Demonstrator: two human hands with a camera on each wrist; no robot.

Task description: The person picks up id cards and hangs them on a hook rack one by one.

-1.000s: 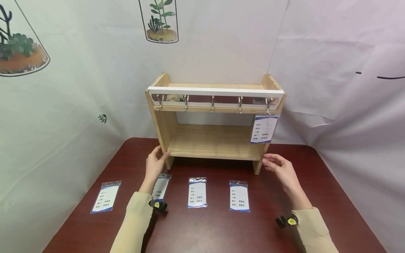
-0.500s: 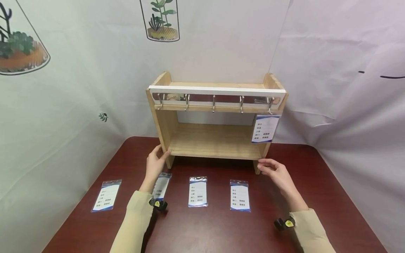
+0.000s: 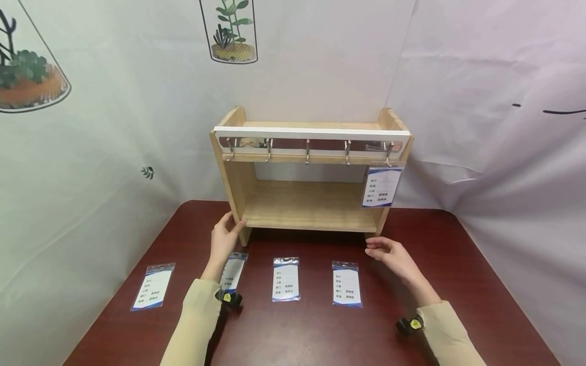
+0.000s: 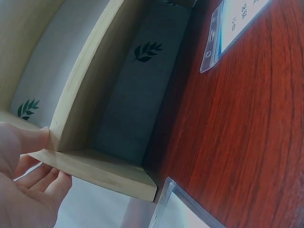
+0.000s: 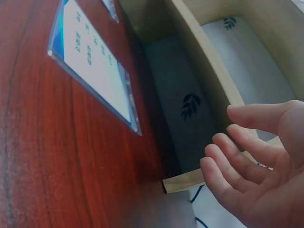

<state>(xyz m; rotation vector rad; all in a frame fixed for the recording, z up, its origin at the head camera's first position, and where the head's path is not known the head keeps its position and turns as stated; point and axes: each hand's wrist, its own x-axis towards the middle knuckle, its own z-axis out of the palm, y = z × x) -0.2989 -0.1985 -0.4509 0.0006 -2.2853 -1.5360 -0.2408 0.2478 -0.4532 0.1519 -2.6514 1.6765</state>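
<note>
A wooden shelf rack [image 3: 311,203] stands at the back of the table, with a white rail [image 3: 284,132] of several metal hooks along its top front. From the rightmost hook hangs a badge holder [image 3: 382,187] with a printed card. My left hand [image 3: 223,239] grips the rack's left side panel [image 4: 109,173], thumb at the lower shelf's edge and fingers on the outer face. My right hand [image 3: 389,256] is just in front of the rack's lower right leg, fingers loosely bent and holding nothing; in the right wrist view its fingertips [image 5: 209,161] overlap the leg.
Several more badge holders lie in a row on the dark red table: one at far left [image 3: 153,286], one partly under the left wrist [image 3: 232,272], one in the middle [image 3: 286,279], one right of it [image 3: 346,283]. A white printed curtain [image 3: 114,127] hangs around the table.
My right hand has moved away from the rack's right side panel, down and to the left, to the front of the leg. The left hand keeps its grip; the rack stays in place.
</note>
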